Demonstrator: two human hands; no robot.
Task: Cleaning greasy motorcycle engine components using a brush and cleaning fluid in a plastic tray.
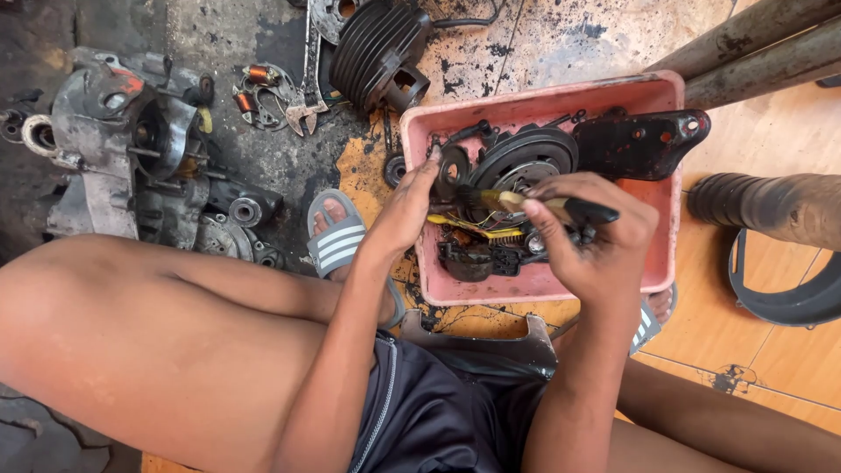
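Observation:
A pink plastic tub point(666, 92) on the floor holds several greasy black engine parts, among them a round ribbed flywheel point(524, 158) and a flat black bracket point(644, 144). My right hand point(591, 236) is closed on a brush with a black handle point(585, 210), its bristle end pointing left over the parts. My left hand point(412, 206) reaches into the tub's left side, fingertips on a small black ring-shaped part point(453, 168). I squat over the tub, knees spread.
A grey engine crankcase point(123, 149) lies at the left on oily floor. A black finned cylinder point(378, 48), a stator with copper coils point(263, 92) and a wrench point(307, 96) lie behind. Metal tubes point(753, 48) and a ribbed rubber boot point(762, 206) lie at the right.

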